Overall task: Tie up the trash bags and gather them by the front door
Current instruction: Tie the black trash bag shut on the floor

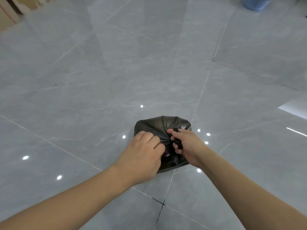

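Note:
A small black trash bag sits on the grey tiled floor, just below the middle of the view. Its mouth is gathered into a twisted bunch on top. My left hand grips the gathered plastic from the left, covering the bag's near left side. My right hand pinches the twisted end of the bag from the right, fingers curled around it. Both hands meet over the bunch, so the state of any knot is hidden.
Glossy grey floor tiles spread all around, reflecting ceiling lights. A blue ribbed plastic bin stands at the far top right. Wooden furniture or a door frame shows at the top left corner.

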The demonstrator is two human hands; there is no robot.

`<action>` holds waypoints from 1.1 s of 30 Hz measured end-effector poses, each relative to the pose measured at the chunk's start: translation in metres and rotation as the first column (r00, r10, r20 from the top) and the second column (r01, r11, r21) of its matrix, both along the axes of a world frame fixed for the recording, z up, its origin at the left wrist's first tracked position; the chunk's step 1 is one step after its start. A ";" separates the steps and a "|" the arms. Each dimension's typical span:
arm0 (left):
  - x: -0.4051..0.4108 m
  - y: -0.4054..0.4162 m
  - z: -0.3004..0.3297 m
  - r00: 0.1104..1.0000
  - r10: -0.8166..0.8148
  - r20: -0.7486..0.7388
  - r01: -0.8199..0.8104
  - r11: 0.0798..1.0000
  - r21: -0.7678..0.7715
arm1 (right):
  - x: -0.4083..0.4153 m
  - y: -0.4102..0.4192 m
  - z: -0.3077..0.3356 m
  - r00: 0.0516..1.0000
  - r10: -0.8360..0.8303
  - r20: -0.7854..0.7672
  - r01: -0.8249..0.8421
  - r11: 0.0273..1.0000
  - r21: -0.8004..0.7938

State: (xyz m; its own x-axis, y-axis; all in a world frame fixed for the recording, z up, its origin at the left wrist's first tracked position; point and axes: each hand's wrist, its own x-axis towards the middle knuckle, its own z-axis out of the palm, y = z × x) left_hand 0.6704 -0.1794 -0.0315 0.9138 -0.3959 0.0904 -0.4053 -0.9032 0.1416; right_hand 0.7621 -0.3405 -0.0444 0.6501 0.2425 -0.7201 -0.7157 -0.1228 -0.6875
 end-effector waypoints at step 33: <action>0.066 0.016 -0.031 0.613 0.164 -0.773 -0.748 0.436 -0.500 | -0.007 -0.017 -0.005 -0.194 0.818 0.542 0.144 0.570 -0.809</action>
